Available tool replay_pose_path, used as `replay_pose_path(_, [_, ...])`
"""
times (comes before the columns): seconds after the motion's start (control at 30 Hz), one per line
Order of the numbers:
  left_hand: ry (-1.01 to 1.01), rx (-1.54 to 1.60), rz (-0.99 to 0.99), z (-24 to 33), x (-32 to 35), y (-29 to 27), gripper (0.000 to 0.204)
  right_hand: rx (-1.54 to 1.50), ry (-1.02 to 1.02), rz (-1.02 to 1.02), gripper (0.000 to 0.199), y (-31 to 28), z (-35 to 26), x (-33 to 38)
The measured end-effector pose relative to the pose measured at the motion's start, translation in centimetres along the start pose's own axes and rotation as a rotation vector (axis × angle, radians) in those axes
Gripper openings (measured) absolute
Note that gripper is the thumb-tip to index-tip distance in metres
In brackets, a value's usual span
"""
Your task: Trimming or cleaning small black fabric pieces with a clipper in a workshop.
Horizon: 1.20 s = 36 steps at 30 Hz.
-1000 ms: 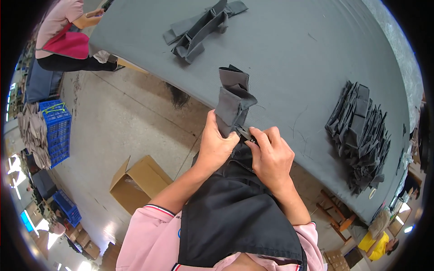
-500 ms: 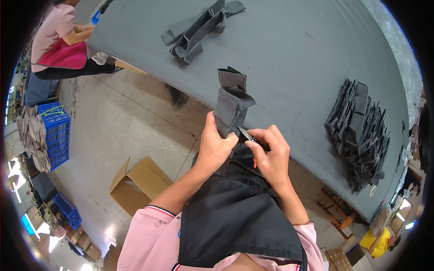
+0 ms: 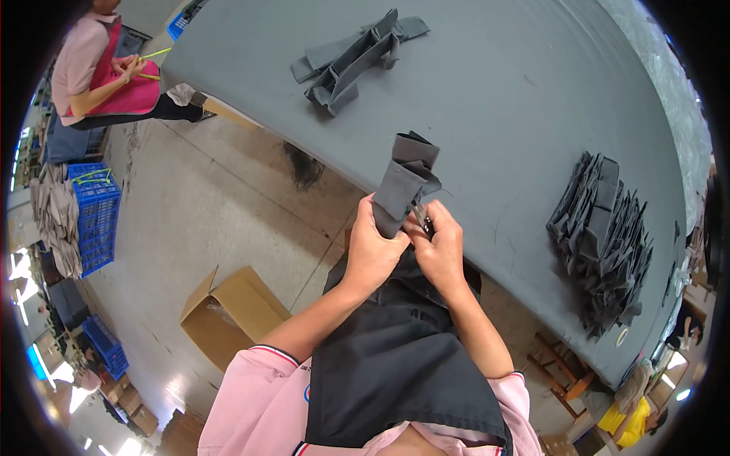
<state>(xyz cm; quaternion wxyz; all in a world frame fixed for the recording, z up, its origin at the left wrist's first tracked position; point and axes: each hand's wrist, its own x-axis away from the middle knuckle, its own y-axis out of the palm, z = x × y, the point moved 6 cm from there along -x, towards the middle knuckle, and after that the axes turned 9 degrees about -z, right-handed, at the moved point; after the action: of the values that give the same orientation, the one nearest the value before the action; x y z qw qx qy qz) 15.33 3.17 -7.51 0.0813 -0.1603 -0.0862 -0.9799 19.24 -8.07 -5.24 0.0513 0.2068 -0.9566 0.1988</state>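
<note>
Forearms (image 3: 318,323) angle inward, the left hand (image 3: 372,251) gripping close beside the right hand (image 3: 442,254), fingers curled.

Grey-covered table (image 3: 502,114) spreads beyond the fingers (image 3: 445,216) and off to their right. Left of the fingers: pale floor (image 3: 205,197), straight joint lines, scattered dark specks. Brown wooden seat (image 3: 576,384), right of the fingers and nearer the body, by the table edge. Floor glare (image 3: 173,394) well left, nearer. Bright patches (image 3: 25,289) farther left; windows or lamps, cannot tell.
</note>
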Motion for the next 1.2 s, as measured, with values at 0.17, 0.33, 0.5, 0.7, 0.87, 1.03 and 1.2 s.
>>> replay_pose_path(0.17, [-0.049,0.154,0.012,-0.5,-0.4,-0.7,0.043,-0.589,0.248,-0.200,0.008,-0.3,1.5,1.9])
replay_pose_path(0.33, [-0.034,0.148,0.005,0.2,-0.7,-0.7,0.047,0.334,-0.039,-0.057,0.021,-2.2,-3.9,1.9])
replay_pose_path(0.5, [-0.004,0.119,-0.015,0.3,-0.5,-0.8,0.051,0.585,-0.104,-0.089,0.021,-2.6,-4.7,1.4])
replay_pose_path(0.7, [0.011,0.030,-0.026,0.8,-0.5,-0.9,0.052,0.570,-0.089,-0.119,0.018,-2.8,-4.8,0.8])
replay_pose_path(0.87, [-0.022,0.051,-0.048,0.9,-0.3,-0.7,0.046,0.517,-0.108,-0.116,0.017,-2.8,-4.7,0.7])
replay_pose_path(1.03, [-0.019,0.086,-0.056,1.2,-0.1,-0.7,0.048,0.540,-0.139,-0.101,0.015,-2.7,-4.8,0.8])
replay_pose_path(1.2, [-0.019,0.108,-0.057,1.9,-0.2,-0.7,0.048,0.126,-0.027,-0.048,0.017,-3.1,-2.4,1.1])
